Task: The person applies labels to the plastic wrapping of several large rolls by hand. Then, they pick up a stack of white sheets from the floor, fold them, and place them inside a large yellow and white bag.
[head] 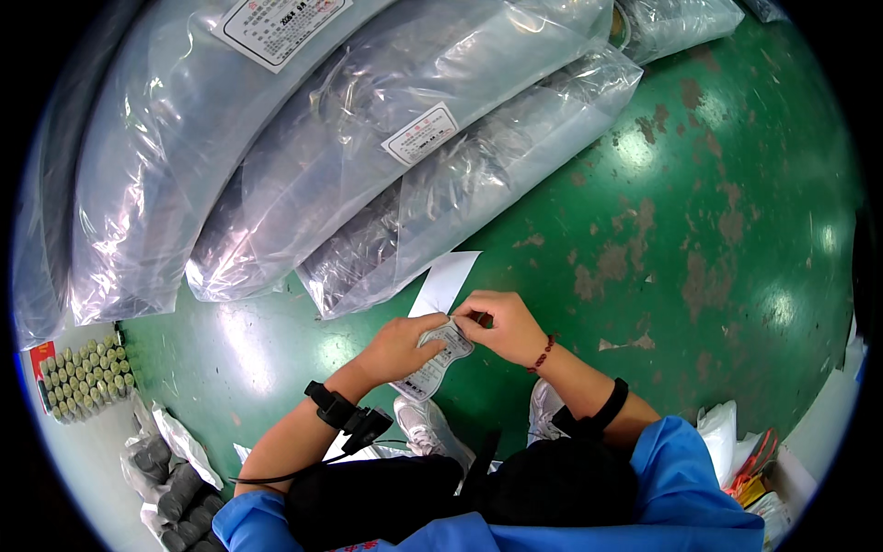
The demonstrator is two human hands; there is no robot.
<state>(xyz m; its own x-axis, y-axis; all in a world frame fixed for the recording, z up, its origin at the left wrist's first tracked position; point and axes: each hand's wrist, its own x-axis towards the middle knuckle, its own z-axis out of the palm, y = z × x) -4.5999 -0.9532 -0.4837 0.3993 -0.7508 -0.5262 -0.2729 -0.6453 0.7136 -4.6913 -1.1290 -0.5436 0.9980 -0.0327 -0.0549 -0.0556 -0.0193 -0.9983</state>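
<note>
My left hand holds a curled, printed white label with a dark border between thumb and fingers. At the label's upper edge, my right hand pinches with thumb and index finger; what lies between those fingertips is too small to tell. A blank white paper strip extends beyond both hands, and I cannot tell whether it joins the label. Ahead lie long bundles wrapped in clear plastic: a near one, a middle one bearing a printed label, and a far one with another printed label.
The green floor has worn patches. At left stand rows of small cylindrical pieces and plastic bags with dark rolls. White plastic bags lie at right. A strapped device with a cable sits on my left wrist.
</note>
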